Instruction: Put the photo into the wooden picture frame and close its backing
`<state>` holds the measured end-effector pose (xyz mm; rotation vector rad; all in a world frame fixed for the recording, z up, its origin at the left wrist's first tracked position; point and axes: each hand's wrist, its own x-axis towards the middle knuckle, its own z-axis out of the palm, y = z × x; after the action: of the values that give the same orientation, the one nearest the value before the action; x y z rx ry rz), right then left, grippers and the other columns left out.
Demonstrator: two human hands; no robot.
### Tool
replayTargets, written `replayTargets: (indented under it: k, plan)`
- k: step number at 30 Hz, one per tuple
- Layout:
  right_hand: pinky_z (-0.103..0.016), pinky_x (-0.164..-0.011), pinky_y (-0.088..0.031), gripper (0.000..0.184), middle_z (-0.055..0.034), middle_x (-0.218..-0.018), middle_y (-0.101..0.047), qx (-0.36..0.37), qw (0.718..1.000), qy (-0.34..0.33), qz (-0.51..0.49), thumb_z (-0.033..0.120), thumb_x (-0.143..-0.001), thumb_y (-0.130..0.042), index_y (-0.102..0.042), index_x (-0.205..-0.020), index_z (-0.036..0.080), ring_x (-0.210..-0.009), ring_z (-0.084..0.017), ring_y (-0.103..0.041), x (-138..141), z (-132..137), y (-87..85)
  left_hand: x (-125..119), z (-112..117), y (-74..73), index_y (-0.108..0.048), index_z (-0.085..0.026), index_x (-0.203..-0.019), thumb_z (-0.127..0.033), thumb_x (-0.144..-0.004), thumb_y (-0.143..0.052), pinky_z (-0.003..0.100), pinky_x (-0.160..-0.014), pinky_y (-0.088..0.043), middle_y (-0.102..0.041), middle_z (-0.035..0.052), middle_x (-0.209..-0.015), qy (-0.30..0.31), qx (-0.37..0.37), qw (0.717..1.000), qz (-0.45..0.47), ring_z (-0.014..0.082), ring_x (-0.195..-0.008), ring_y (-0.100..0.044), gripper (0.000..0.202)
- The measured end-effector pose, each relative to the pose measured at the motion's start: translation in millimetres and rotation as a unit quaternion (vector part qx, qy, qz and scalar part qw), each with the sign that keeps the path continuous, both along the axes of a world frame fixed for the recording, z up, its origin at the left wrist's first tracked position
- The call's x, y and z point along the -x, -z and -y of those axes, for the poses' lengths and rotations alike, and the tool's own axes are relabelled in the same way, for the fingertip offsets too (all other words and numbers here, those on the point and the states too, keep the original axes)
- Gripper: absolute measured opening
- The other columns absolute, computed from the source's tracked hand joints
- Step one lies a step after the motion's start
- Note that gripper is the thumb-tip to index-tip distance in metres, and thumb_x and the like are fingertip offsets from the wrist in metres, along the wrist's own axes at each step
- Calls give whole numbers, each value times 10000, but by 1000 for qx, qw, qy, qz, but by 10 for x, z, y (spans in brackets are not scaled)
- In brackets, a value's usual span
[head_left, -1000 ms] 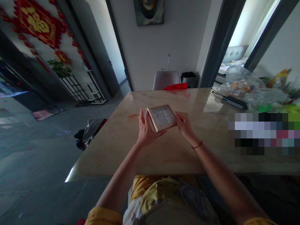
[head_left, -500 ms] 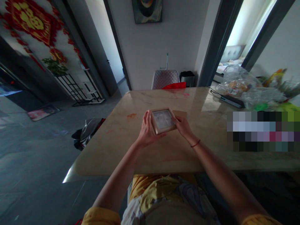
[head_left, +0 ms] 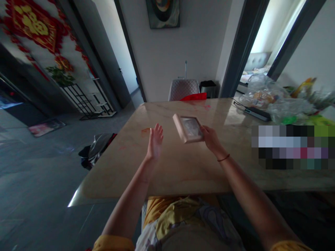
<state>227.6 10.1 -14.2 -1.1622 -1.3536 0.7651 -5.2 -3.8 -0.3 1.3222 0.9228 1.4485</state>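
Note:
A small pale box with a clear window in its top (head_left: 180,127) is tilted above the table (head_left: 172,174), its left side raised toward me. My right hand (head_left: 211,140) grips it by its right edge, fingers closed on it. What lies behind the window looks greyish and cannot be made out. To the left, apart from the box, my left hand (head_left: 155,141) is held up over the table with straight fingers and nothing in it.
On the table's right side lie clear plastic bags (head_left: 264,92), a dark elongated device (head_left: 258,113) with a cable, and a blurred-out patch. Beyond the far edge stands a quilted chair (head_left: 183,87) with a red item (head_left: 195,96). A dark bag (head_left: 98,148) is on the floor at left.
My left hand has let go of the box and moved left. My right hand keeps hold of it and has shifted slightly right, tipping the box so its left side shows.

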Motion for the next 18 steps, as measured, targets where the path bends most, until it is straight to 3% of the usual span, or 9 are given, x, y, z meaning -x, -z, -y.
replayTargets:
  k: [4,7,9,11,14,18]
  plan:
    - [-238,-445,-263,397,32,-497,-392,22,999,-11,46,532,-779,-419,-447,-561,201,-467,-100,-368,10,-16,0,-28,-15,-31,-443,-289,-1346,-696,-843,-252,409,-1148,-145,-305,41,-1516,-67,39,995,55,211,-1411,-225,675]
    - [-241,-452,-252,398,32,-487,-394,24,996,-7,83,515,-794,-407,-443,-555,200,-466,-101,-373,67,-14,33,-51,-17,-25,-501,-262,-1283,-636,-852,-356,380,-1134,-209,-389,53,-1471,-70,64,993,68,208,-1383,-297,588]
    - [-244,-459,-251,404,34,-476,-387,37,995,-12,94,513,-804,-399,-436,-549,201,-464,-103,-373,109,6,55,-49,-30,-13,-558,-203,-1193,-612,-846,-399,389,-1069,-332,-538,115,-1329,-29,127,986,100,237,-1280,-452,559]
    - [-246,-470,-254,417,28,-485,-399,44,994,-17,95,518,-810,-386,-433,-543,202,-471,-107,-380,150,32,67,-39,-47,3,-610,-150,-1050,-584,-854,-398,398,-940,-457,-657,156,-1089,54,202,967,147,254,-1064,-611,521]
    - [-250,-496,-259,413,6,-523,-441,27,994,-5,105,511,-802,-391,-444,-537,200,-515,-118,-409,199,65,72,-31,-65,32,-630,-136,-876,-455,-881,-418,361,-762,-530,-677,120,-805,155,253,935,196,208,-749,-664,383]
    - [-250,-512,-271,366,-8,-554,-469,5,993,35,113,480,-788,-420,-462,-556,200,-557,-132,-434,200,67,82,-36,-61,56,-635,-167,-943,-239,-842,-504,333,-758,-527,-667,67,-781,152,237,939,197,165,-696,-651,180]
